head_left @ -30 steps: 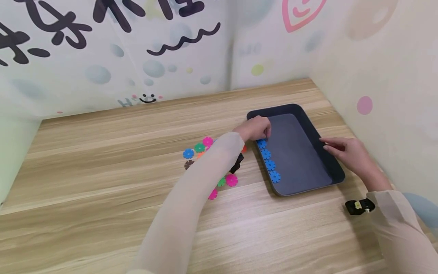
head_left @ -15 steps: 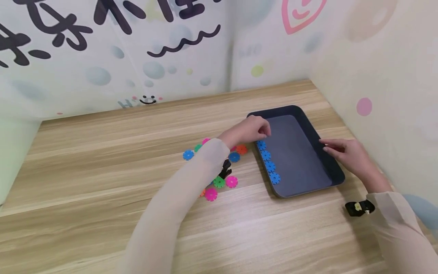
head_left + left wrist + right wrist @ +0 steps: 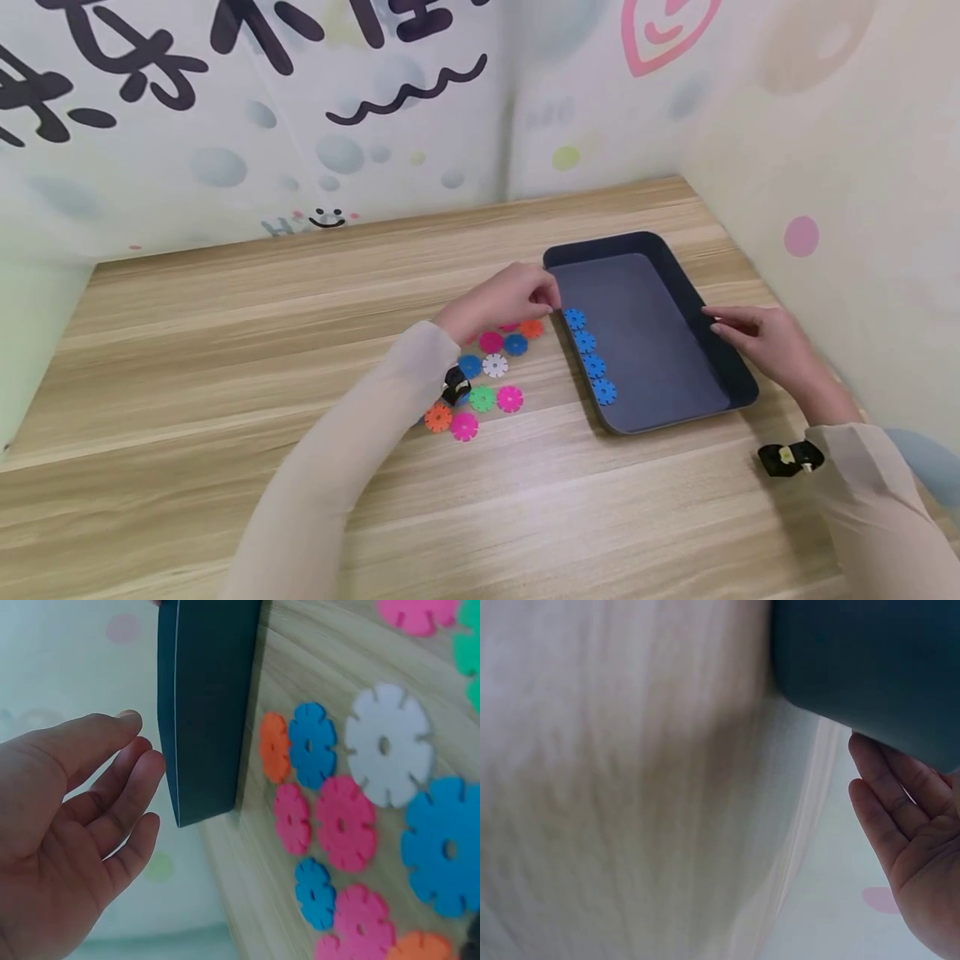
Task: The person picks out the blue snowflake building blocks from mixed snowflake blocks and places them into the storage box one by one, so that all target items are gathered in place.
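My left hand (image 3: 521,292) hovers at the left rim of a dark grey tray (image 3: 637,333). Its fingers are loosely bent with nothing between them, as the left wrist view confirms. Inside the tray, a line of several blue notched discs (image 3: 594,365) runs along the left side. My right hand (image 3: 772,346) has its fingertips at the tray's right rim; in the right wrist view those fingers (image 3: 889,810) lie rather straight beside the outer wall. Its thumb is mostly hidden there. Left of the tray lie many-coloured discs, among them a white disc (image 3: 495,365), partly covered by my left arm.
The wooden table (image 3: 225,375) meets a printed wall (image 3: 420,158) at the back and another pale wall (image 3: 862,208) close beside my right hand. A black strap camera (image 3: 791,458) hangs at my right wrist and another (image 3: 456,386) at my left.
My left hand has drawn back leftward from inside the tray to its left rim, uncovering more loose discs. The blue line and my right hand stay in place.
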The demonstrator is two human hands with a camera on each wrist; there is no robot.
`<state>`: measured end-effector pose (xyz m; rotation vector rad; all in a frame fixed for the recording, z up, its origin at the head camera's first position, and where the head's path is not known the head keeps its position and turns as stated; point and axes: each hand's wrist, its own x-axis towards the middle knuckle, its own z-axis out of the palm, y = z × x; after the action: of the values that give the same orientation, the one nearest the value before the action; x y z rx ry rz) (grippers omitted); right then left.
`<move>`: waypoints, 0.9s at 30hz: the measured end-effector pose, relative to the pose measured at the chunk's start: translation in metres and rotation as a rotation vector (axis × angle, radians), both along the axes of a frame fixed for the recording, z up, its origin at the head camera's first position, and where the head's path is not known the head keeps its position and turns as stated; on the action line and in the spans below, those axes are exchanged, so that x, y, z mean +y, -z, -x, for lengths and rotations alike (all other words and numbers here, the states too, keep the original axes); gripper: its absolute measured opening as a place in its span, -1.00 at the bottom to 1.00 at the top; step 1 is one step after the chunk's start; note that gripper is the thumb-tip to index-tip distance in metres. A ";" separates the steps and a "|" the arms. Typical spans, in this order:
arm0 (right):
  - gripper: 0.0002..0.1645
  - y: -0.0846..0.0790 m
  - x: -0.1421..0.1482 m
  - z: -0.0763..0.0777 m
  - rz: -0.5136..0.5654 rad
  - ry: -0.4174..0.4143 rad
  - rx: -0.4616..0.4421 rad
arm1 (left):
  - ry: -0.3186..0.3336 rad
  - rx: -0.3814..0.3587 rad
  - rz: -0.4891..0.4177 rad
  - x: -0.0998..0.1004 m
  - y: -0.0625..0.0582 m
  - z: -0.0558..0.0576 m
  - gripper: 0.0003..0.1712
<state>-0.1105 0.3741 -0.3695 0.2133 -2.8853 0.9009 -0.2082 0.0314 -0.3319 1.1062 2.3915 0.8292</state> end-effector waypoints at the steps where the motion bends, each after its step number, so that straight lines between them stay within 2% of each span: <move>1: -0.67 0.000 0.000 0.000 -0.002 0.001 -0.002 | -0.003 -0.009 0.002 -0.003 0.001 0.000 -0.86; 10: -0.66 -0.001 0.002 -0.001 0.001 -0.029 -0.009 | -0.004 -0.051 0.070 -0.025 0.006 -0.003 -0.87; 16: -0.66 -0.001 0.002 -0.001 0.006 -0.018 -0.005 | 0.007 -0.110 0.108 -0.030 0.013 -0.006 -0.83; 20: -0.66 -0.001 0.004 -0.001 0.007 -0.029 0.003 | 0.006 -0.109 0.134 -0.031 0.019 -0.007 -0.80; 27: -0.67 -0.001 0.002 -0.001 0.008 -0.014 -0.002 | -0.043 -0.110 0.166 -0.033 0.028 -0.010 -0.71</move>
<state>-0.1093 0.3763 -0.3680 0.2327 -2.8857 0.9149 -0.1986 -0.0021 -0.3597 0.9236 2.3514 0.6727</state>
